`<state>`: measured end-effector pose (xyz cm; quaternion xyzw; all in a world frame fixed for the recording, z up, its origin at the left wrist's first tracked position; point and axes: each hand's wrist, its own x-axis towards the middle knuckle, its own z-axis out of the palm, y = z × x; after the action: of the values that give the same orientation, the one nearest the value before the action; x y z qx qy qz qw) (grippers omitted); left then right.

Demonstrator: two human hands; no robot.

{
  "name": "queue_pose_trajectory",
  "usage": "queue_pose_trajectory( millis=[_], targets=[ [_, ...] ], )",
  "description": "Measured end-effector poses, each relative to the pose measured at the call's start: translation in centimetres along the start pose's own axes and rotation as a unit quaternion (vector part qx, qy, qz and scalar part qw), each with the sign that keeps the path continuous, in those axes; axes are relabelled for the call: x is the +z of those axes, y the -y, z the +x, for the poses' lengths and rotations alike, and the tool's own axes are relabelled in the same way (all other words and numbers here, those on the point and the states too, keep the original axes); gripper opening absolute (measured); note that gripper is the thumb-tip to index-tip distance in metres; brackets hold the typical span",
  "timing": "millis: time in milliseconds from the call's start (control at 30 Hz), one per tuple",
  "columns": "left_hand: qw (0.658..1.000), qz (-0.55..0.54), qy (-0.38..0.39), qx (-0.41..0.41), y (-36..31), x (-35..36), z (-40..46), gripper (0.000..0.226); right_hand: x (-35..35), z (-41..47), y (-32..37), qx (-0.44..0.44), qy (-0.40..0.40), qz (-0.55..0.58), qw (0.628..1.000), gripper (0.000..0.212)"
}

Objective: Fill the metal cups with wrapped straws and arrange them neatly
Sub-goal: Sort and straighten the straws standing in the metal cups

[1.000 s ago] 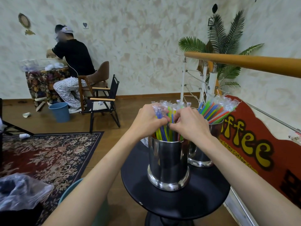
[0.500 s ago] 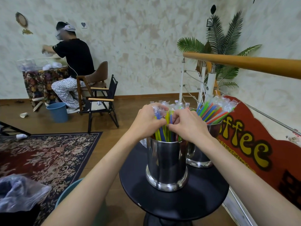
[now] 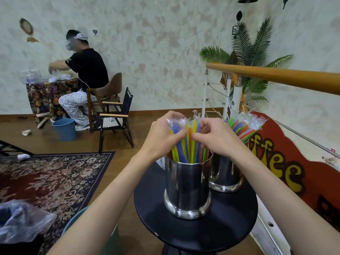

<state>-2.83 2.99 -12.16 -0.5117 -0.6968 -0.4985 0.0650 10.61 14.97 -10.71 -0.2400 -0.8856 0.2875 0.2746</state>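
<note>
Round black worktop (image 3: 217, 234): two metal cups, near cup (image 3: 187, 188) and far cup (image 3: 227, 176), both holding wrapped straws. Left hand (image 3: 161, 137) and right hand (image 3: 219, 138), fingers curled, pinch the near cup's straw bundle (image 3: 187, 142) from either side.

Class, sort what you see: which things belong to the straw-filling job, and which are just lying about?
Job: near cup, far cup, straws, left hand, right hand.
Lying about: blue bucket, paper cup, rug, folding chair.
</note>
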Motion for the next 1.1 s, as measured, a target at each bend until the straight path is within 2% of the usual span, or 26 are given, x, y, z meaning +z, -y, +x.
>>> queue_pose_trajectory(
  millis=[133,333,433,500,567,667,733,900,967,1100],
  targets=[
    [0.991,0.089,-0.007,0.102,0.3,0.4,-0.4,0.051,-0.1,0.1,-0.1,-0.006,0.025,0.074,0.997,0.017],
    [0.925,0.29,-0.047,0.242,0.3,0.2,-0.5,0.03,-0.4,0.2,-0.5,-0.024,0.037,0.103,0.994,0.023],
    [0.889,0.365,-0.063,0.269,0.3,-0.1,-0.4,0.031,-0.7,0.5,-0.8,-0.034,0.035,0.134,0.99,0.013],
    [0.877,0.392,-0.054,0.274,0.0,-0.1,-0.5,0.033,-0.8,0.5,-0.8,-0.051,0.028,0.144,0.988,0.01],
    [0.882,0.388,-0.038,0.265,-0.5,-0.3,-0.5,0.032,-0.8,0.6,-0.8,-0.064,0.014,0.147,0.987,0.011],
    [0.939,0.291,0.017,0.185,-1.2,-0.7,-0.4,0.017,-0.7,0.7,-0.8,-0.074,-0.008,0.147,0.986,0.018],
    [0.961,0.24,0.062,0.127,-1.0,-0.8,-0.4,0.02,-0.6,0.7,-0.7,-0.078,-0.019,0.16,0.984,0.018],
    [0.951,0.274,0.113,0.088,-0.8,-0.2,-0.3,0.038,-0.6,0.4,-0.1,-0.107,-0.06,0.181,0.976,0.012],
    [0.957,0.252,0.116,0.083,-0.8,-0.2,-0.3,0.033,-0.6,0.3,0.1,-0.116,-0.081,0.188,0.972,0.013],
    [0.964,0.222,0.124,0.071,-1.1,0.0,-0.4,0.027,-0.5,0.1,0.3,-0.12,-0.1,0.232,0.96,0.029]
  ],
)
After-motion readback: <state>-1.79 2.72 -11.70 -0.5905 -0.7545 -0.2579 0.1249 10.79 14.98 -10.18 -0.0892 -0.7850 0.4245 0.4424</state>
